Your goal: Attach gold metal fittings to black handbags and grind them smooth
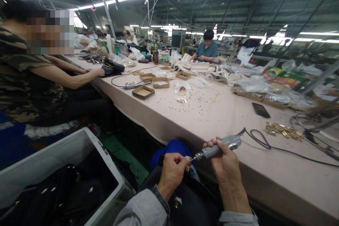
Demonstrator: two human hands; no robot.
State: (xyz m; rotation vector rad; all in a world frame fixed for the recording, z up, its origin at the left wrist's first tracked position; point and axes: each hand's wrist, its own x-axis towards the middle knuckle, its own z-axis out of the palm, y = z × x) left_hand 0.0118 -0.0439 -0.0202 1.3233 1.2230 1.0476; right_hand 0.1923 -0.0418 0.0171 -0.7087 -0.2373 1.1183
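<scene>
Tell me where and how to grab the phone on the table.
Pinch the phone across its long edges, towards the nearer end, probably best from above on the near side: it lies flat, thin and narrow, and the gold pieces sit beyond its right side.

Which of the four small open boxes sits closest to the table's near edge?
The dark-walled box; the other three boxes have lighter brown walls and stand farther in on the table.
</scene>
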